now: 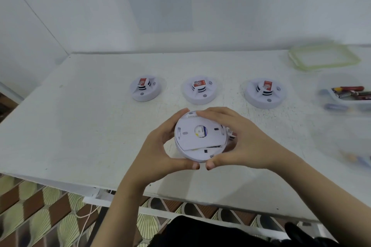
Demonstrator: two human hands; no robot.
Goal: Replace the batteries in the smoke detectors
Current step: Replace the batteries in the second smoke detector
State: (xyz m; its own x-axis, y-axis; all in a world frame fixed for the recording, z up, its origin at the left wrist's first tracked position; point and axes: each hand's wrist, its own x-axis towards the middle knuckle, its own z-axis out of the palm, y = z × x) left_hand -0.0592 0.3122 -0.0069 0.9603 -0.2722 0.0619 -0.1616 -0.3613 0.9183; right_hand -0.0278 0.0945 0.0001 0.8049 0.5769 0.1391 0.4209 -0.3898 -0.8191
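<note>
Above a white table (pixel 80 126), gripped between left hand (pixel 160 146) and right hand (pixel 241 142): a smoke detector (pixel 198 138), back plate upward. Behind, in a row: three more detectors (pixel 201 90). At far right, a container of batteries (pixel 350 94).

Matt white plastic detector (pixel 200 136), scuffed table (pixel 90 118)

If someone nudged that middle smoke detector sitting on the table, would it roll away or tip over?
Probably neither. The middle smoke detector rests flat on its wide round base on the table, so it would likely slide rather than tip. It looks like rigid plastic, so it should not flex. The held detector, gripped by the left hand and right hand, suggests it is fairly light.
</note>
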